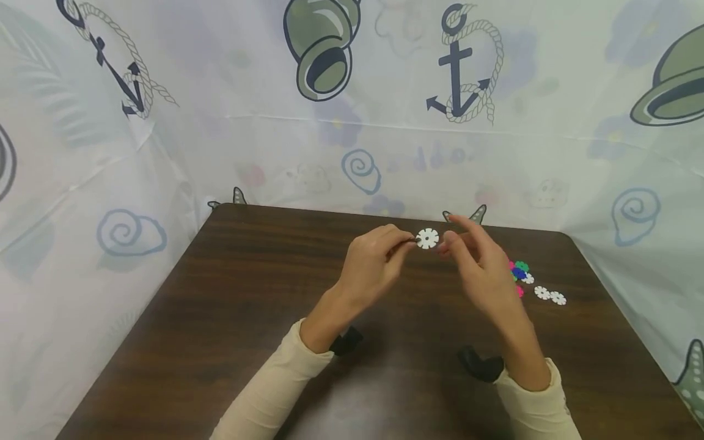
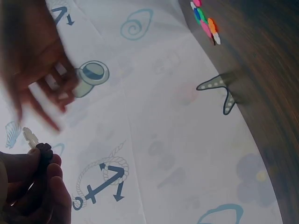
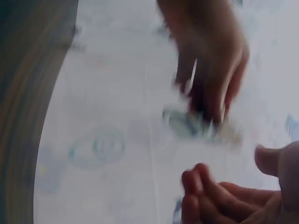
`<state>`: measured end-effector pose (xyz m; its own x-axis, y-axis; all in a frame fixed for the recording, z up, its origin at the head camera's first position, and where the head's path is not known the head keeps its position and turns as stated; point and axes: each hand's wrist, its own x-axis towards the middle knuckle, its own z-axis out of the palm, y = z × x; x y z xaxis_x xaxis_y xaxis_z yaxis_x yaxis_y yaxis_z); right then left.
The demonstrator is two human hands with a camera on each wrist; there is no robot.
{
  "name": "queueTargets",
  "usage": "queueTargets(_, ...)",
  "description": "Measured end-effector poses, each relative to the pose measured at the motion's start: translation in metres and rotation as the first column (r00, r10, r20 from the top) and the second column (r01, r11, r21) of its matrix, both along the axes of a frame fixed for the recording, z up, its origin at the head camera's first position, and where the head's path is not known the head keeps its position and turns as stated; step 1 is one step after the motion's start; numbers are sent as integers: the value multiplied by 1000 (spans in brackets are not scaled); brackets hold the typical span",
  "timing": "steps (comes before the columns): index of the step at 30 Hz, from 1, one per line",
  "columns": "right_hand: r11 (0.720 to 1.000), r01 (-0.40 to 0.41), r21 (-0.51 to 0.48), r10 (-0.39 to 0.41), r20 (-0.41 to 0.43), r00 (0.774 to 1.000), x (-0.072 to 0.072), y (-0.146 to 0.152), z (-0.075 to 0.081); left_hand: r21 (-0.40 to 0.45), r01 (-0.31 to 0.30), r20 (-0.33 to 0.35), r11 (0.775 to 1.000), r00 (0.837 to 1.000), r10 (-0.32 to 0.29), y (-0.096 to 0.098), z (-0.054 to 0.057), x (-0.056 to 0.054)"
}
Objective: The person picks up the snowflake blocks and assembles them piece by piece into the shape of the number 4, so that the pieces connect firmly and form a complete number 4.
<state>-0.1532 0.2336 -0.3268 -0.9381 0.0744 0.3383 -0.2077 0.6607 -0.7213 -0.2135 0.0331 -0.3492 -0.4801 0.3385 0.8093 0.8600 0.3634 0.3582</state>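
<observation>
My left hand (image 1: 370, 261) pinches a small dark notched disc (image 2: 44, 155) between thumb and fingers, above the table. Slotted into it is a white snowflake-style disc (image 1: 422, 238), which sticks out past the fingertips toward the right. Facing it, a short gap away, is my right hand (image 1: 486, 278), its thumb and fingers apart with nothing between them. In the right wrist view the relaxed fingers (image 3: 233, 198) of that hand show below the blurred left hand.
A small heap of colored notched discs (image 1: 519, 273), pink, green, blue and white, lies right of the right hand, which partly hides it. Two white discs (image 1: 542, 293) lie beside it. The dark wooden table (image 1: 231, 293) ends at a printed cloth (image 1: 264, 146).
</observation>
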Motion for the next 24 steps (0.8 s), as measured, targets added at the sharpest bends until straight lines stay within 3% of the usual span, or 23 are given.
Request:
queueTargets(4,985,77,151,-97,130,987,-17,46,-6,14,-3,13,1000,1000,3,-1,1,-1)
queueTargets(9,948,107,300,-199,296,934,-37,102,-32,23,1,28,1000,1000,-1,-2,3,0)
queueTargets(15,937,87,338,-227,400,888,-46,139,-57,17,1,34,1000,999,-2,-3,4,1)
queueTargets(24,945,63,322,-216,468,857,-52,170,-82,29,10,49,1000,999,-11,-5,5,0)
